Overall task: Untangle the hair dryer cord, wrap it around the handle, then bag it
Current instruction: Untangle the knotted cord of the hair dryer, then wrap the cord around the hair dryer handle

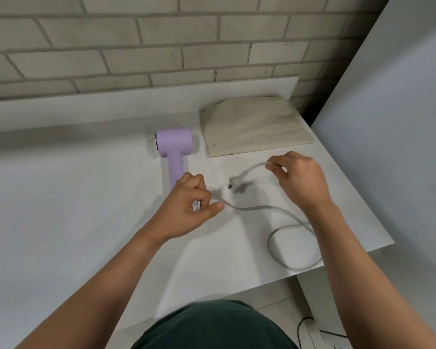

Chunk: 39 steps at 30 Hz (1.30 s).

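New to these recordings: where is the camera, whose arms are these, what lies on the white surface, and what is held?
No machine here: a person works with two bare hands, and the single picture comes from a camera worn on the head, looking forward and down. On the white table lies a purple hair dryer, with a beige cloth bag to its right. The dryer's pale cord trails across the table in a loop. The left hand grips the cord by the end of the handle; the right hand pinches it further along, near the blurred plug. Nothing is wrapped yet.
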Each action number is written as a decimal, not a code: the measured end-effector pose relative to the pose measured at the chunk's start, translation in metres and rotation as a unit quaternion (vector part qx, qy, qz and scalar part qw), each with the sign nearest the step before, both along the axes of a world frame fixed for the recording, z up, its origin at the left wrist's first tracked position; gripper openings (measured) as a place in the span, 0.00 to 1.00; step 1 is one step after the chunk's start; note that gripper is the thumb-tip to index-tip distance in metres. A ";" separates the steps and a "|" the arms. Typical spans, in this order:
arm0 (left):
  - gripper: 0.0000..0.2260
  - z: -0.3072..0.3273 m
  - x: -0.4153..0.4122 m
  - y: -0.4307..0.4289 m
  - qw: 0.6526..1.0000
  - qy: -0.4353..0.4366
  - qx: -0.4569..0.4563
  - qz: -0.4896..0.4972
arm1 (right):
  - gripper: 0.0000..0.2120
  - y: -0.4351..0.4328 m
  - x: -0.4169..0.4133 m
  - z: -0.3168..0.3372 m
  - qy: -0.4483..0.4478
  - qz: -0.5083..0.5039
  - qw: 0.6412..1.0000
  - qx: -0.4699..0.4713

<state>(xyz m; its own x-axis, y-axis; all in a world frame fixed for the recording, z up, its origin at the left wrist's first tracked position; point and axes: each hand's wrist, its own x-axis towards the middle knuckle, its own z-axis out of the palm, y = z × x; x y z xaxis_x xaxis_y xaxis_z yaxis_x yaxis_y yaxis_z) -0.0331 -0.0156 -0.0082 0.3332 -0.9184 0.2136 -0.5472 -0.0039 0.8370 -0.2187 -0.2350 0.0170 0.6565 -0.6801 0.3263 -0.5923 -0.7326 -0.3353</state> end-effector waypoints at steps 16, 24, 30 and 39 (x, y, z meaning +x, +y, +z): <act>0.15 -0.018 -0.010 0.015 0.951 -0.260 -0.024 -0.166 | 0.37 0.046 0.035 -0.029 0.096 0.198 0.964 0.147; 0.20 -0.018 -0.010 0.024 0.989 -0.129 -0.040 -0.061 | 0.06 0.065 0.036 -0.023 0.029 0.259 0.894 0.365; 0.12 -0.018 -0.019 0.036 0.988 0.138 0.000 0.068 | 0.05 0.045 0.035 -0.009 -0.054 0.252 0.930 0.263; 0.05 -0.018 -0.013 0.046 0.986 0.137 0.036 0.083 | 0.08 0.038 0.055 0.000 -0.104 0.204 0.969 0.093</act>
